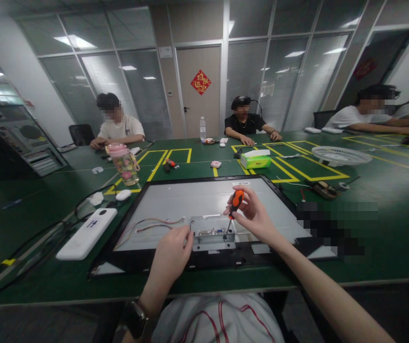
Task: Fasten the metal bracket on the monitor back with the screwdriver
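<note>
In my right hand (256,216) is an orange and black screwdriver (238,200), tilted, its shaft pointing down to the right part of a metal bracket (209,244). Ports and a small circuit board show along that bracket, though the tip's exact contact is too small to tell. My left hand (172,250) has its fingers closed at the bracket's left edge. Beneath both hands lies a flat display panel (168,194) with a black frame and grey back. Thin cables (150,224) run loose over its left half.
Left of the panel are a white power bank (87,233), black cables and a pink-lidded bottle (122,164). Beyond it lie a green tissue pack (256,159) and a white round grille (340,156). Several people sit around the green table (204,286).
</note>
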`<state>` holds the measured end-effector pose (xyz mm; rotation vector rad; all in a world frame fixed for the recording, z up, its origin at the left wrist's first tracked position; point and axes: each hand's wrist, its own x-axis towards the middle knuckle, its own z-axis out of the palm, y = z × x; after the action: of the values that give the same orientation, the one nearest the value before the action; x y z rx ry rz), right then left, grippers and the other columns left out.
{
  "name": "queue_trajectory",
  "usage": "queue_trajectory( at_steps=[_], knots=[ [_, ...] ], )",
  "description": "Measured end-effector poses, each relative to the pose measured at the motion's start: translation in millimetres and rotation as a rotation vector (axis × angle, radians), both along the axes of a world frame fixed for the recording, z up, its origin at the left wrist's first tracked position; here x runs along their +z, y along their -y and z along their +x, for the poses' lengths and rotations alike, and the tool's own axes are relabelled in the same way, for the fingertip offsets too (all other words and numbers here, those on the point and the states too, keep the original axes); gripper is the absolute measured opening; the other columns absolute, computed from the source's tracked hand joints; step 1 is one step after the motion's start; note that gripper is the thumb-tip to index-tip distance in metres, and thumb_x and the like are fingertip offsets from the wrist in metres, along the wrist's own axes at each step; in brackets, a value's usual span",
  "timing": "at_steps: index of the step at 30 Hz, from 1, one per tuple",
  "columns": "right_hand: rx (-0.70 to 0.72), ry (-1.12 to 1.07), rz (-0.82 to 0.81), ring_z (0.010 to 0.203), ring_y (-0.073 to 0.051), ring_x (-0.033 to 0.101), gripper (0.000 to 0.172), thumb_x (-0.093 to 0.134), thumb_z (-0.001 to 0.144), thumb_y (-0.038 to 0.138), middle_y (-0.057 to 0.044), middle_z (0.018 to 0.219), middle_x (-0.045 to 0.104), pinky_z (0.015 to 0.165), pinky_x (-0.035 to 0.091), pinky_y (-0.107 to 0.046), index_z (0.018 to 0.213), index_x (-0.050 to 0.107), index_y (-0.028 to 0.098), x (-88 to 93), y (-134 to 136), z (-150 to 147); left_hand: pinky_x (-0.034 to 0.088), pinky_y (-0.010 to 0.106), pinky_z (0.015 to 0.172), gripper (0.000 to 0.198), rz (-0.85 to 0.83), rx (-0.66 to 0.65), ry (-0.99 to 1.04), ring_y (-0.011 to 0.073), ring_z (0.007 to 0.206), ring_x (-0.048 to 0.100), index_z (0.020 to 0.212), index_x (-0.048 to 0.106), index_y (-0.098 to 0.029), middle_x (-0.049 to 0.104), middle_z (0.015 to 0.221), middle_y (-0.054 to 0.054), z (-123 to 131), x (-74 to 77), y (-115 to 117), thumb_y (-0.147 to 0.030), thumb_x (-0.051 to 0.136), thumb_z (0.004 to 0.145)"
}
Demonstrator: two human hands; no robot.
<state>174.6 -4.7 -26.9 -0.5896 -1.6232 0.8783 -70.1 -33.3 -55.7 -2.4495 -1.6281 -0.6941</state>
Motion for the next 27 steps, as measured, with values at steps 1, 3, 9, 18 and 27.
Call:
queue_trajectory(
  at_steps=[1,3,9,18,27],
  knots=[
    [-0.011,0.007,0.013,0.088,-0.017,0.060,0.052,0.061,0.087,0.018,-0.001,0.098,0.055,0.085,0.049,-0.037,0.131,0.040,0.034,0.1,0.0,-0.2,0.039,0.029,0.060,0.024,0.003,-0.005,0.001,0.0187,0.065,0.061,0.073,0.051,-0.020,0.061,0.069,0.001,-0.2,0.0,0.1,-0.022,0.043,0.095],
    [-0.071,0.035,0.027,0.091,-0.017,0.058,0.054,0.066,0.084,0.018,-0.001,0.097,0.055,0.088,0.046,-0.036,0.130,0.043,0.033,-0.7,-1.1,-0.1,0.039,0.029,0.060,0.024,0.010,-0.010,0.002,0.0186,0.065,0.061,0.073,0.051,-0.021,0.061,0.069,0.001,-0.6,0.3,0.2,-0.022,0.042,0.095],
    [-0.085,0.044,-0.020,0.085,-0.015,0.058,0.054,0.069,0.082,0.020,-0.001,0.097,0.056,0.083,0.048,-0.034,0.129,0.047,0.033,-0.9,-3.2,2.4,0.039,0.030,0.059,0.025,0.021,-0.006,-0.005,0.0189,0.063,0.060,0.072,0.051,-0.020,0.061,0.068,0.002,-0.5,-0.3,0.5,-0.022,0.042,0.095],
    [-0.124,0.082,0.037,0.095,-0.019,0.059,0.051,0.069,0.083,0.025,-0.004,0.100,0.057,0.091,0.047,-0.039,0.129,0.046,0.031,1.7,-0.8,3.6,0.040,0.029,0.061,0.026,-0.008,0.005,0.005,0.0181,0.066,0.061,0.074,0.053,-0.020,0.062,0.070,0.002,1.1,2.5,2.5,-0.022,0.040,0.096],
    [0.013,0.009,0.004,0.091,-0.019,0.064,0.046,0.063,0.088,0.025,-0.004,0.103,0.059,0.083,0.053,-0.038,0.129,0.044,0.033,3.9,2.6,3.5,0.040,0.029,0.062,0.023,-0.021,0.011,0.012,0.0185,0.068,0.061,0.075,0.052,-0.020,0.062,0.071,0.002,1.1,2.2,3.3,-0.020,0.042,0.095]
  ],
)
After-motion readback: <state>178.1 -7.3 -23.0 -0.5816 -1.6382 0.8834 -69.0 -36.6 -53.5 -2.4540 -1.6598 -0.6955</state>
